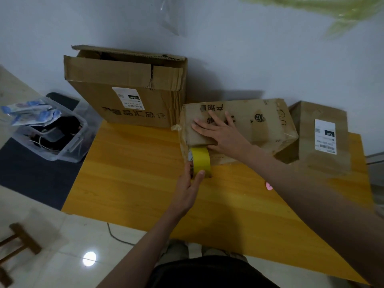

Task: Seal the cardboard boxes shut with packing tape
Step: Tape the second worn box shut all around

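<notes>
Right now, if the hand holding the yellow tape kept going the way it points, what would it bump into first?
Probably the crumpled brown cardboard box under the right hand. The left hand grips the yellow tape roll, which already looks pressed to the box's near side, though depth is unclear.

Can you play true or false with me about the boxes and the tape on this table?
1. The left hand holds a yellow roll of tape. True.
2. The right hand is pressed flat on top of the middle box. True.
3. The big box at the back is taped shut. False: its top flaps are loose and partly open.
4. There is only one box on the yellow table. False: three boxes are there, counting the box with a white label on the right.
5. The clear plastic bin sits on the table. False: it is beside the table, off to the left.
</notes>
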Demonstrator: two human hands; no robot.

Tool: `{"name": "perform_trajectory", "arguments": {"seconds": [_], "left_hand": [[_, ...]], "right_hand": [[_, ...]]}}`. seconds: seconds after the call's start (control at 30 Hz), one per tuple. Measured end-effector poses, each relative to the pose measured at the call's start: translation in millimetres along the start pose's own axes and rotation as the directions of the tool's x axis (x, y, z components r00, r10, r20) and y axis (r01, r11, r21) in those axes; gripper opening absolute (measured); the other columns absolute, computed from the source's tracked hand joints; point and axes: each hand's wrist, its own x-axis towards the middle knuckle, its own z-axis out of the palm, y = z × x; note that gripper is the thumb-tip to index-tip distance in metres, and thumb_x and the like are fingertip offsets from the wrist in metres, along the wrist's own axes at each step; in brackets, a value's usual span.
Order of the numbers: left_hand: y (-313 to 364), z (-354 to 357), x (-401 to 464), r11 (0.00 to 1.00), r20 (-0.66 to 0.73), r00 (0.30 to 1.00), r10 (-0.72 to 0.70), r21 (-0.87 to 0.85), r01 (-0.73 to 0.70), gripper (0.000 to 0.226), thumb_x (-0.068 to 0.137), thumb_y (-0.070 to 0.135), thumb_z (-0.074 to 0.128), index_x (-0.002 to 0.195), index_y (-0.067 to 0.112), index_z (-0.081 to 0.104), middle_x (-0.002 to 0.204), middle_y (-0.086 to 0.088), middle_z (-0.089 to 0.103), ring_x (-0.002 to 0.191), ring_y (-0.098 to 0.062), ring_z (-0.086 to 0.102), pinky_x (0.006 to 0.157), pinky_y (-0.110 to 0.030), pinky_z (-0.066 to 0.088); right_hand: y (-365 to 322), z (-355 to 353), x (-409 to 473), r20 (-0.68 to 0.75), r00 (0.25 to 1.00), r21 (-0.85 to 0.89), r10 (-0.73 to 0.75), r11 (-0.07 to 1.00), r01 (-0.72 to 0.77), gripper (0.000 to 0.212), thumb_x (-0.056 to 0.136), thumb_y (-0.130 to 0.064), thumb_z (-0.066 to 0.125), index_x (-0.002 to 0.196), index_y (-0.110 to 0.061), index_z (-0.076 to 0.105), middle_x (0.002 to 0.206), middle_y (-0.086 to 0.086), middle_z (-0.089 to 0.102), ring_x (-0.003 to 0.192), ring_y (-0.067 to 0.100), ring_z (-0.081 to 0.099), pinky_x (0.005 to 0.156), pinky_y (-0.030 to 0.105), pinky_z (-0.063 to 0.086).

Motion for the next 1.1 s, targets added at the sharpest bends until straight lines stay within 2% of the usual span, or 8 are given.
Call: {"name": "perform_trajectory", "arguments": {"seconds": [0.17, 0.27, 0.37, 0.53, 0.7, 0.83, 1.0, 1.1], "left_hand": [[-5.3, 4.7, -3.4, 1.000, 0.015, 1.000, 0.016, -0.018, -0.016, 0.065, 0.101, 0.049, 0.053, 0.149, 0.009, 0.037, 0.131, -0.007, 0.063, 0.116, -0.024, 0.065, 0.095, -0.044, 0.053], [-12.1, 10.4, -3.9, 0.999, -0.004, 0.999, 0.032, 0.001, -0.032, 0.054, 0.105, 0.040, 0.053, 0.145, 0.007, 0.041, 0.124, -0.007, 0.067, 0.112, -0.020, 0.067, 0.092, -0.039, 0.054], [-13.0, 14.7, -4.1, 0.998, -0.046, 0.997, 0.059, -0.016, -0.060, 0.029, 0.107, 0.018, 0.048, 0.135, 0.009, 0.048, 0.110, -0.005, 0.071, 0.103, -0.018, 0.070, 0.084, -0.026, 0.052], [-15.4, 22.5, -4.6, 0.995, -0.049, 0.994, 0.095, -0.040, -0.097, 0.025, 0.108, 0.012, 0.045, 0.133, 0.011, 0.049, 0.104, -0.010, 0.072, 0.100, -0.015, 0.069, 0.080, -0.017, 0.049], [-11.8, 26.6, -6.2, 0.988, -0.099, 0.988, 0.115, -0.087, -0.124, 0.028, 0.100, 0.022, 0.048, 0.125, 0.011, 0.052, 0.097, -0.011, 0.073, 0.094, -0.016, 0.071, 0.080, -0.016, 0.049], [-12.8, 25.6, -7.6, 0.991, -0.096, 0.991, 0.095, -0.082, -0.103, 0.025, 0.100, 0.026, 0.048, 0.124, 0.020, 0.055, 0.100, -0.002, 0.075, 0.099, -0.019, 0.070, 0.085, -0.028, 0.053], [-12.9, 24.6, -11.0, 0.989, -0.072, 0.993, 0.094, -0.106, -0.102, 0.031, 0.102, 0.024, 0.048, 0.131, 0.015, 0.054, 0.099, -0.002, 0.075, 0.099, -0.022, 0.070, 0.087, -0.035, 0.054], [-10.3, 24.2, -12.1, 0.987, -0.073, 0.994, 0.084, -0.133, -0.093, 0.030, 0.107, 0.014, 0.047, 0.136, 0.009, 0.051, 0.099, -0.005, 0.075, 0.096, -0.020, 0.071, 0.082, -0.025, 0.052]], "right_hand": [[-35.3, 32.8, -48.7, -0.480, 0.872, 0.077, 0.094, 0.995, -0.065, 0.044, 0.101, -0.018, 0.051, 0.145, -0.017, 0.050, 0.156, 0.001, 0.042, 0.149, 0.028, 0.030, 0.122, 0.056, 0.019], [-45.3, 72.9, -109.5, -0.573, 0.746, 0.286, 0.339, 0.936, -0.206, 0.020, 0.090, -0.006, 0.056, 0.107, -0.011, 0.064, 0.124, 0.010, 0.062, 0.114, 0.034, 0.058, 0.103, 0.042, 0.040], [-31.7, 120.3, -168.1, -0.417, 0.650, 0.417, 0.635, 0.769, -0.484, 0.014, 0.083, -0.006, 0.054, 0.094, -0.012, 0.060, 0.098, 0.008, 0.055, 0.090, 0.032, 0.056, 0.080, 0.040, 0.041], [17.1, 171.2, -196.7, 0.068, 0.380, 0.520, 0.922, 0.293, -0.803, 0.031, 0.100, -0.005, 0.049, 0.128, -0.013, 0.058, 0.129, 0.017, 0.047, 0.114, 0.039, 0.051, 0.079, 0.040, 0.046], [59.4, 206.8, -186.8, 0.274, 0.521, 0.366, 0.809, 0.413, -0.834, 0.034, 0.100, -0.001, 0.042, 0.128, -0.008, 0.059, 0.138, 0.022, 0.045, 0.128, 0.041, 0.042, 0.094, 0.045, 0.045], [55.5, 224.2, -185.4, 0.322, 0.551, 0.299, 0.770, 0.469, -0.831, 0.020, 0.096, -0.013, 0.041, 0.105, -0.021, 0.057, 0.110, 0.019, 0.050, 0.107, 0.033, 0.052, 0.062, 0.032, 0.032], [40.1, 227.4, -195.0, 0.292, 0.687, 0.507, 0.665, 0.502, -0.701, 0.010, 0.087, -0.004, 0.068, 0.093, 0.002, 0.071, 0.093, 0.023, 0.072, 0.099, 0.045, 0.064, 0.079, 0.038, 0.044], [0.8, 146.5, -175.4, 0.072, 0.833, 0.726, 0.548, 0.544, -0.421, 0.029, 0.102, -0.023, 0.055, 0.102, 0.001, 0.071, 0.107, 0.012, 0.070, 0.099, 0.029, 0.063, 0.079, 0.021, 0.043]]}}
